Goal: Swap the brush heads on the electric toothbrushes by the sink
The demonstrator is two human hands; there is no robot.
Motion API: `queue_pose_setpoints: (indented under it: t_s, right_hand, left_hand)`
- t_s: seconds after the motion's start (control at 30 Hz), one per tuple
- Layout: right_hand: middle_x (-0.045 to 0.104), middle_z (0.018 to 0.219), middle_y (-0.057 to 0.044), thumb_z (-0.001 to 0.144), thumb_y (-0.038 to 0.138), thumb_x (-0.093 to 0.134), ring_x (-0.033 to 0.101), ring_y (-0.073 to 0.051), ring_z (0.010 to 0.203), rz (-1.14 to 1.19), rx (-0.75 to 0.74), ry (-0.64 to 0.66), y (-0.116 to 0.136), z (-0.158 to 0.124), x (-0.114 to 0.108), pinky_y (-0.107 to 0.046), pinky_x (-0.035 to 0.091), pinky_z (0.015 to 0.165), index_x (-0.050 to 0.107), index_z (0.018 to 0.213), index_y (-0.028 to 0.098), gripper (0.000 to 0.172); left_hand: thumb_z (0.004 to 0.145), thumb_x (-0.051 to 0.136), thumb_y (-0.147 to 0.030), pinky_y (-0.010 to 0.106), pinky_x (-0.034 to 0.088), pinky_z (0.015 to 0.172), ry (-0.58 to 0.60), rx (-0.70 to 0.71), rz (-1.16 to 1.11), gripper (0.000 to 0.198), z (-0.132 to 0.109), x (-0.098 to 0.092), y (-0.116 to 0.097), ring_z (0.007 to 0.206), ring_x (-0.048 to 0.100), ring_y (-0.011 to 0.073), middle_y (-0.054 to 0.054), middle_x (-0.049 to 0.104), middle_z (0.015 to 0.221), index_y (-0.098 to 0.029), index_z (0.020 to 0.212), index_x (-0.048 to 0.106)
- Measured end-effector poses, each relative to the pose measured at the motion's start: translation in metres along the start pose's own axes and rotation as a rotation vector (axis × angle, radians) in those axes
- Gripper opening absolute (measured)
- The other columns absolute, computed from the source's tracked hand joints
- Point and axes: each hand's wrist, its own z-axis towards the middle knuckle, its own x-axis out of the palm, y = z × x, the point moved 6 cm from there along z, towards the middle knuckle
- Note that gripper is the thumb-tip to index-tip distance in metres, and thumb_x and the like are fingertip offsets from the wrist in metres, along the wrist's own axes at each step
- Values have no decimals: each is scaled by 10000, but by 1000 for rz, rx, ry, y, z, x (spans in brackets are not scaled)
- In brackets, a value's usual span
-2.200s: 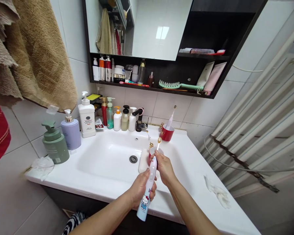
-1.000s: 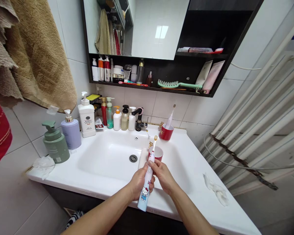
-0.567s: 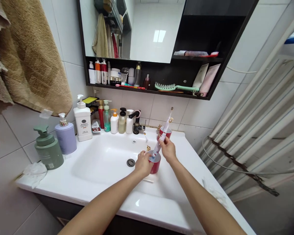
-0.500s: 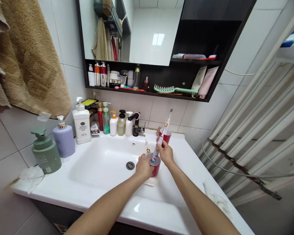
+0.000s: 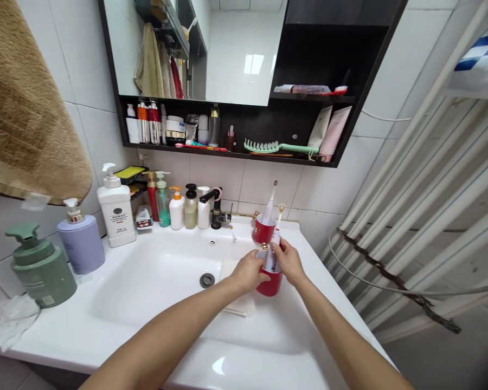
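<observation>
Gripping red cup (image 5: 269, 286) & toothbrush (image 5: 275, 236)

L hand (image 5: 250, 271) wrapped partway round cup's side. R hand (image 5: 290, 261) nearly closed, fingertips on toothbrush handle; its base inside cup, head up, slightly tilted. Cup over sink (image 5: 146, 287), R side. 2nd cup (image 5: 263, 234) w/ 2nd brush (image 5: 269, 208) just behind.
</observation>
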Motion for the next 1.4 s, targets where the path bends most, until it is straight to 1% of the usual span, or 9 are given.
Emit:
queue_pose_setpoints:
  t_s: [0.13, 0.27, 0.5, 0.73, 0.9, 1.03, 1.13, 1.23, 1.4]
  right_hand:
    - [559, 652, -11, 600, 411, 429, 455, -129, 547, -54, 18, -113, -1, 19, -44, -228, 340, 492, 526, 764, 170, 307]
    - [550, 605, -20, 614, 442, 387, 436, -118, 493, -130, 29, -175, -18, 49, -70, -222, 331, 448, 525, 740, 156, 342]
    - [549, 574, -26, 625, 395, 364, 446, -120, 477, -218, -14, -201, -41, 104, -83, -226, 336, 448, 532, 679, 154, 299]
    - [554, 578, -27, 629, 366, 370, 441, -119, 472, -221, -13, -184, -61, 141, -82, -237, 334, 461, 537, 718, 149, 288]
    - [578, 604, -35, 626, 366, 397, 476, -131, 517, -215, -14, -144, -66, 154, -74, -246, 353, 499, 551, 762, 148, 300]
    - [586, 652, -45, 625, 361, 402, 495, -144, 565, -222, -11, -120, -63, 154, -73, -263, 362, 538, 548, 829, 148, 329]
    - [581, 769, -82, 620, 353, 414, 507, -165, 665, -276, 13, -227, -52, 144, -81, -285, 360, 617, 512, 931, 135, 393]
    - [552, 871, -128, 636, 343, 394, 495, -178, 745, -369, -53, -402, -24, 123, -86, -295, 344, 680, 489, 972, 103, 423]
    - [566, 843, -114, 625, 383, 411, 514, -163, 717, -284, -133, -273, 4, 85, -41, -280, 366, 665, 480, 976, 99, 457]
  left_hand:
    - [543, 552, -228, 270, 340, 735, 38, 125, 31, 129, 36, 16, -30, 812, 445, 173, 43, 443, 916, -161, 653, 541]
    - [553, 545, -226, 287, 346, 737, 71, 139, 62, 136, 77, 33, -38, 835, 446, 192, 58, 433, 932, -144, 662, 530]
    - [582, 522, -225, 321, 339, 739, 104, 102, 142, 131, 134, 50, -28, 849, 445, 215, 82, 402, 1008, -134, 675, 518]
    - [613, 486, -205, 310, 354, 699, 117, 59, 223, 164, 165, 57, -20, 793, 469, 206, 111, 398, 1026, -111, 743, 516]
    - [637, 447, -164, 319, 355, 715, 64, 51, 276, 235, 162, 53, -21, 859, 450, 221, 127, 337, 1119, -110, 863, 486]
    - [665, 397, -131, 283, 256, 863, -33, 118, 320, 338, 146, 32, -19, 1068, 266, 171, 28, 221, 1220, -187, 999, 402]
    - [636, 439, -129, 325, 153, 919, -100, 54, 380, 352, 140, 10, -2, 1122, 146, 192, 59, 222, 1216, -153, 987, 423]
    - [593, 486, -127, 337, 232, 880, -80, -17, 411, 256, 137, 0, 13, 1117, 160, 228, 109, 298, 1167, -110, 846, 516]
    - [595, 495, -167, 309, 272, 866, -51, -28, 436, 225, 97, 0, 12, 1129, 150, 207, 91, 294, 1181, -120, 811, 542]
